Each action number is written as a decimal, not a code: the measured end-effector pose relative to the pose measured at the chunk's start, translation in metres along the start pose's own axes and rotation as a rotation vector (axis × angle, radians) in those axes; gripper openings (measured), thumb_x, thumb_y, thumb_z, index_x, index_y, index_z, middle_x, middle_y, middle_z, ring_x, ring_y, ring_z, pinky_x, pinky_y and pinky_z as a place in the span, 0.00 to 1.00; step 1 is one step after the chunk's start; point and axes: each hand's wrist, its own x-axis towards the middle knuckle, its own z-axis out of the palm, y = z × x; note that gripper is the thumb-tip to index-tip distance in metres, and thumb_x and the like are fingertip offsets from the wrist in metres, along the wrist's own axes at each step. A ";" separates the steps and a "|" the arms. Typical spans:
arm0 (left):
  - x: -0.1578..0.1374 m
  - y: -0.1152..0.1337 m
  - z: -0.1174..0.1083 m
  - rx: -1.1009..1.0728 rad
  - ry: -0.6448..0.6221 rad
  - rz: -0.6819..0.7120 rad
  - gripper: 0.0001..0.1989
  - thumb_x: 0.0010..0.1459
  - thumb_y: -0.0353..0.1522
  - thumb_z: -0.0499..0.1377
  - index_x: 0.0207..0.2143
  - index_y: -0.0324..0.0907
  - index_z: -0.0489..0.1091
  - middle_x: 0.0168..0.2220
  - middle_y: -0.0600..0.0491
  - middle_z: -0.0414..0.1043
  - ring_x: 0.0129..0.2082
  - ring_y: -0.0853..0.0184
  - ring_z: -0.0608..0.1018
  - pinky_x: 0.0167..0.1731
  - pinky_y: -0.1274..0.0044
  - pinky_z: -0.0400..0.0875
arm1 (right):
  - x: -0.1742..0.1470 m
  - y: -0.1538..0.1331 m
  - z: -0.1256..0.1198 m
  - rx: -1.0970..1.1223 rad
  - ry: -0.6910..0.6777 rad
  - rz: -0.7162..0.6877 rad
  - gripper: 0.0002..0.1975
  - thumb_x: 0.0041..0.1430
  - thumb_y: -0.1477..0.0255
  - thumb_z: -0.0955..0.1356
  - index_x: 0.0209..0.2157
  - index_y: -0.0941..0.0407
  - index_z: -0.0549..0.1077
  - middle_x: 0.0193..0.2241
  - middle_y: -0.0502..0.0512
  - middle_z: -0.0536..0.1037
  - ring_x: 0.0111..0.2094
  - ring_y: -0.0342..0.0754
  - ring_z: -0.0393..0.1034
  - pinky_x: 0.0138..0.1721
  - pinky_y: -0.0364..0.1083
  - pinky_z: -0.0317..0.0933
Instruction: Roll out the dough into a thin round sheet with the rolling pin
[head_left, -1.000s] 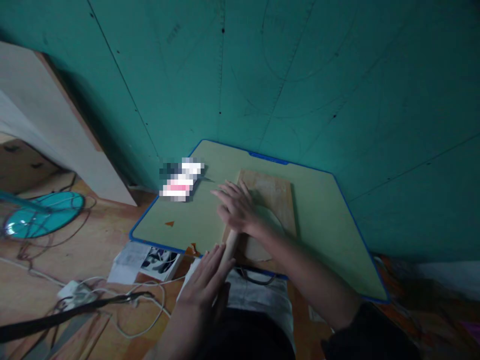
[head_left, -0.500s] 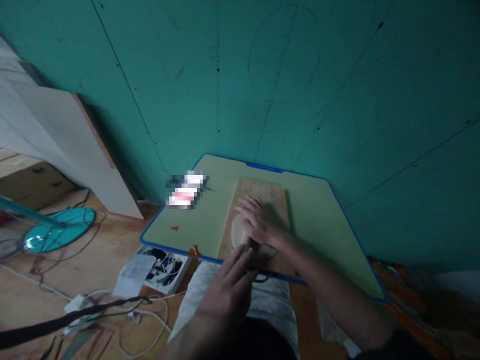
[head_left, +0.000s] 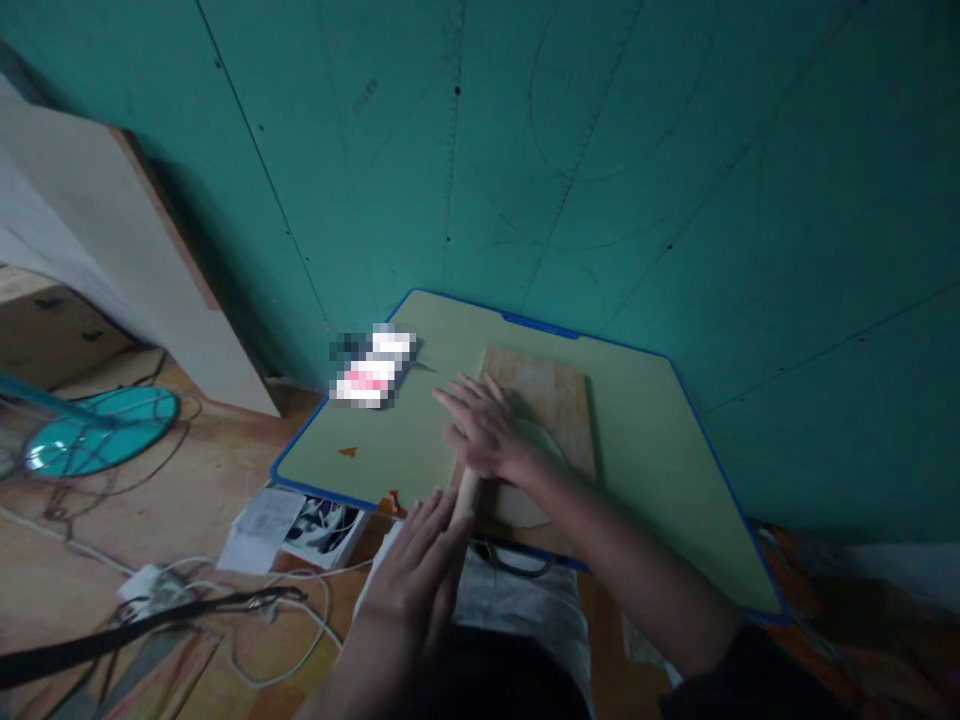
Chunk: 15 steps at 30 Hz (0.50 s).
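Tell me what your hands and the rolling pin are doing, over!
Both hands flat and open: left hand and right hand press on the rolling pin. Pin lies across dough on the wooden board. Nothing in the way.

A low table (head_left: 652, 440) with a pale top and blue rim stands against the green wall. On it lie a wooden board (head_left: 551, 395), a blurred packet (head_left: 371, 367) and a small orange scrap (head_left: 347, 451).

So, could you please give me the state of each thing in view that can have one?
Left hand: open, flat on the rolling pin's near end.
Right hand: open, flat on the pin's far part.
Rolling pin: lying across the dough.
Dough: flattened on the wooden board.
Table: low, against the green wall.
Fan: on the floor; cannot tell if running.
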 end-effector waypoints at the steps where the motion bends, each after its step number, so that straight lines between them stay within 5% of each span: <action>1: -0.002 -0.003 -0.004 0.012 -0.007 -0.033 0.28 0.67 0.25 0.47 0.68 0.47 0.57 0.66 0.46 0.64 0.68 0.58 0.63 0.62 0.61 0.66 | 0.008 -0.006 0.001 0.005 -0.009 0.012 0.27 0.66 0.68 0.62 0.65 0.58 0.64 0.65 0.60 0.66 0.68 0.55 0.53 0.70 0.62 0.37; 8: 0.002 -0.004 -0.002 0.054 0.035 -0.112 0.27 0.67 0.30 0.52 0.67 0.47 0.56 0.63 0.43 0.67 0.63 0.56 0.71 0.56 0.63 0.74 | 0.021 -0.014 0.004 -0.032 0.023 0.059 0.23 0.65 0.71 0.63 0.61 0.57 0.70 0.62 0.59 0.71 0.66 0.56 0.58 0.70 0.61 0.42; 15: 0.024 0.016 0.013 0.028 0.023 0.250 0.28 0.59 0.18 0.46 0.60 0.41 0.65 0.59 0.44 0.73 0.63 0.59 0.71 0.58 0.61 0.72 | -0.096 0.037 -0.007 -0.112 0.256 0.089 0.22 0.68 0.72 0.58 0.60 0.61 0.70 0.63 0.65 0.69 0.66 0.60 0.57 0.66 0.65 0.50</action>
